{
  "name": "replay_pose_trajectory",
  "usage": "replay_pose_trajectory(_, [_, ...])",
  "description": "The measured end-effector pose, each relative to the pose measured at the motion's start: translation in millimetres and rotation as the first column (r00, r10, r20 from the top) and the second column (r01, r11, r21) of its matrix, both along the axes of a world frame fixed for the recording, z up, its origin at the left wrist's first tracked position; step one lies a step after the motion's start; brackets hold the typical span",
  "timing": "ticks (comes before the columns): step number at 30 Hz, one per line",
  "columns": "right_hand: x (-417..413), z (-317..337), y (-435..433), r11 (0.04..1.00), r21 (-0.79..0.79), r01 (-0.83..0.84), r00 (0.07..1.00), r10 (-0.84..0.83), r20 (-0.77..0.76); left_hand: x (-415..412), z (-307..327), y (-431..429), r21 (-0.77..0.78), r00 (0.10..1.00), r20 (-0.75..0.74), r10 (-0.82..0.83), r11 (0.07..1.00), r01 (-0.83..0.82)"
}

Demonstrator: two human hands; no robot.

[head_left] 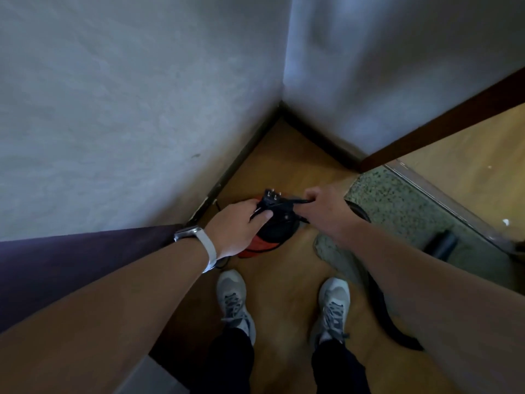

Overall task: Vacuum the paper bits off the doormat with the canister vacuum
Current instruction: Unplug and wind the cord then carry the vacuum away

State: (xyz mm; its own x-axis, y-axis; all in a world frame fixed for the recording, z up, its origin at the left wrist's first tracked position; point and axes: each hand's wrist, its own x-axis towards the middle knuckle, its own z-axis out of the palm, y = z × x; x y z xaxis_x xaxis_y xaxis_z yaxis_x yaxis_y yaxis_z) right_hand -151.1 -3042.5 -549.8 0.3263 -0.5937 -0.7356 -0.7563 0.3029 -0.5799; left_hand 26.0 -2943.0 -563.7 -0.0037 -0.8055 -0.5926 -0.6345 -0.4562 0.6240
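Standing in a corner, a person holds a black power cord (292,201) taut between both hands, above the red-and-black canister vacuum (267,240). The vacuum sits on the wood floor (284,294) at 12 o'clock from the grey shoes (233,297). The left hand (238,223) curls its fingers round the cord just beside the plug (271,194), and the right hand (326,206) grips it in a closed fist. A speckled mat (412,211) lies at 3 o'clock of the vacuum, and the black hose (380,302) trails toward 5 o'clock.
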Motion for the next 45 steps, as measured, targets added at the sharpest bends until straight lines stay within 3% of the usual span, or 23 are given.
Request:
replay_pose_trajectory(5, [0,-42,15,0.998,-0.055,0.03,0.999,-0.031,-0.013,18,-42,1,0.03,1.0,0.006,-0.006,1.0,0.006])
replay_pose_trajectory(9, [-15,-87,29,0.988,-0.148,-0.052,0.994,0.037,-0.099,30,-87,5,0.071,0.994,0.098,-0.054,0.996,0.047])
replay_pose_trajectory(15, [-39,-151,30,0.94,-0.266,-0.214,0.971,0.175,-0.163,20,-152,18,0.014,0.957,0.26,-0.129,0.991,0.13])
replay_pose_trajectory(21, [-36,-171,25,0.915,-0.396,-0.072,0.996,0.044,-0.08,-11,-187,36,-0.09,0.945,0.302,-0.121,0.984,0.155])
replay_pose_trajectory(28, [9,-145,-2,0.852,-0.516,0.086,0.994,-0.039,0.102,-31,-179,19,-0.096,0.958,0.287,0.022,0.995,0.006])
replay_pose_trajectory(31, [28,-129,-20,0.847,-0.501,0.176,0.976,-0.083,0.203,-39,-170,2,-0.123,0.955,0.277,0.101,0.99,-0.069])
replay_pose_trajectory(34, [38,-122,-32,0.873,-0.458,0.166,0.968,-0.054,0.247,-49,-171,-14,-0.108,0.946,0.269,0.183,0.981,-0.159])
replay_pose_trajectory(37, [40,-128,-35,0.892,-0.441,0.097,0.975,0.003,0.221,-60,-180,-22,-0.028,0.943,0.314,0.109,0.994,-0.105])
replay_pose_trajectory(40, [39,-140,-37,0.91,-0.411,0.057,0.985,0.016,0.172,-84,-188,-17,-0.013,0.878,0.471,0.084,0.996,-0.088])
replay_pose_trajectory(42, [39,-145,-40,0.913,-0.407,0.034,0.985,0.037,0.166,-106,-190,-16,-0.063,0.833,0.534,0.142,0.99,-0.128])
replay_pose_trajectory(45, [41,-147,-43,0.923,-0.386,0.006,0.978,0.075,0.195,-124,-191,-31,-0.111,0.827,0.507,0.242,0.97,-0.216])
